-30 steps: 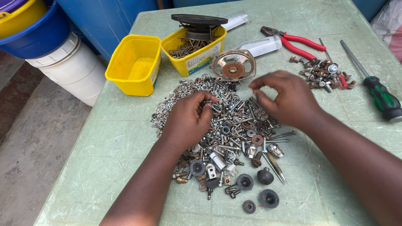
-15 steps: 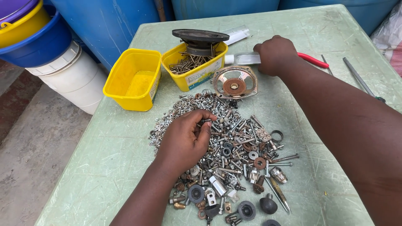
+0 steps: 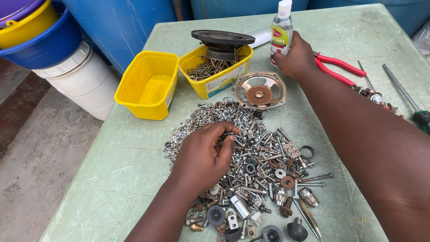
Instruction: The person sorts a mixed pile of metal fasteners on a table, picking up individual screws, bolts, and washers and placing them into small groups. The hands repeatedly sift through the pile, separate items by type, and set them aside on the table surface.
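Two hands over a pale green table [image 3: 112, 179]. Left hand [image 3: 204, 157] rests on the near-left edge of one big heap of screws, nuts and washers [image 3: 264, 166], too many to count; fingers curled, thumb and fingertips pinched on a small dark piece from the heap, too small to identify. Right hand [image 3: 295, 58] is at the far side of the table, fingers wrapped around one small clear bottle [image 3: 281, 29] with a white cap, held upright just beside the tubs. Two yellow tubs: the left tub [image 3: 148, 85] holds nothing but a yellowish residue, the right tub [image 3: 217, 71] holds screws with one dark speaker cone on top. One rusty round speaker frame [image 3: 260, 92] lies between tubs and heap. One pair of red-handled pliers [image 3: 340, 69] lies right of the bottle hand.
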